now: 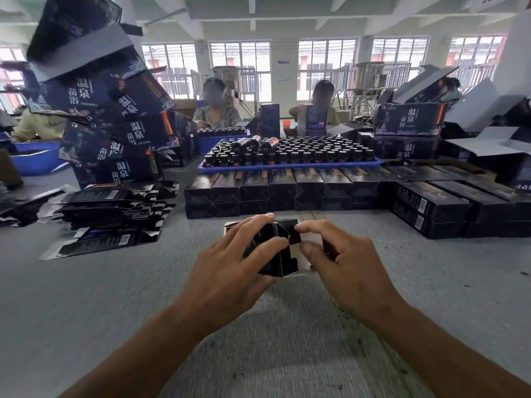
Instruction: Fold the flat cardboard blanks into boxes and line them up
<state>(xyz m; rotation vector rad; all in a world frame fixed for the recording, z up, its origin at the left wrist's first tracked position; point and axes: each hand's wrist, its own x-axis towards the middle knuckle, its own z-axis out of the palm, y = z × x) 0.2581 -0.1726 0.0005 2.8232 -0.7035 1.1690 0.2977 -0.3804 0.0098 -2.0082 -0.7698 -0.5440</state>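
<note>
Head view: both hands work a half-folded black box that sits on the grey table, near its middle and just in front of the lined-up boxes. The left hand wraps the box from the left, fingers curled over its top and thumb under the near edge, so it grips the cardboard. The right hand pinches a black end flap between thumb and forefinger; its other fingers curl behind the box, and what they touch is hidden. The hands cover most of the box, so only the near end with its white cut edges shows, and how far the flaps are closed cannot be told.

Beyond the hands, a row of finished black boxes stands two layers high, touching side by side. More of them lie lengthwise at the right, cut off by the frame edge. At the left a loose pile of flat blanks spreads over the table, its far left part blurred. Behind the row a blue tray holds dark bottles. A leaning stack of large printed cartons rises at the left, its top blurred. Two people sit across the table, partly hidden by cartons.
</note>
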